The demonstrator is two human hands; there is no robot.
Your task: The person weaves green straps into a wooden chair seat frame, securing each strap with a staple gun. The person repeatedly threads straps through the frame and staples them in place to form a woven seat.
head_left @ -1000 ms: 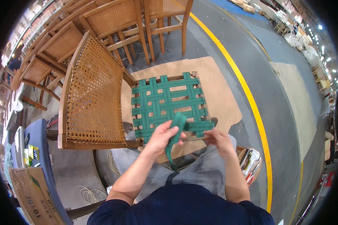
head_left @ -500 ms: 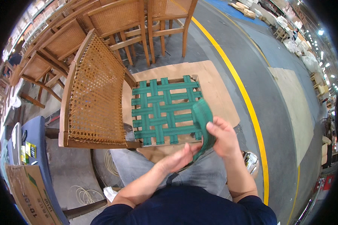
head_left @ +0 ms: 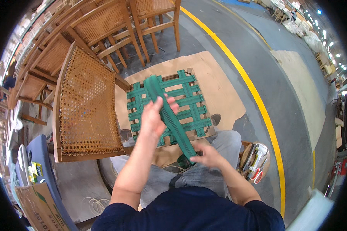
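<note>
A loose strip of green webbing (head_left: 176, 127) stretches slantwise over the chair seat, its far end rising above the weave. My left hand (head_left: 153, 115) grips it partway along, thumb on top. Nearer my lap, my right hand (head_left: 207, 155) pinches its lower stretch. Below that, between my knees, is a dark green bunch of webbing (head_left: 185, 161), partly hidden. Under the strip, the seat frame carries interlaced green webbing bands (head_left: 192, 101) with square gaps. The chair's cane backrest (head_left: 89, 106) stands to the left of the seat.
Brown cardboard (head_left: 216, 82) lies under the chair. Several cane-backed chairs (head_left: 100, 25) crowd the far left. At my right is a round stool (head_left: 263, 163) with tools and red-handled scissors (head_left: 257, 175). A blue padded piece (head_left: 42, 161) and a cardboard box (head_left: 38, 208) are at left.
My left hand has moved forward over the seat, now gripping the strip. My right hand has come down nearer my lap. The strip, bent at the seat's right side before, now runs lengthwise. The view has shifted.
</note>
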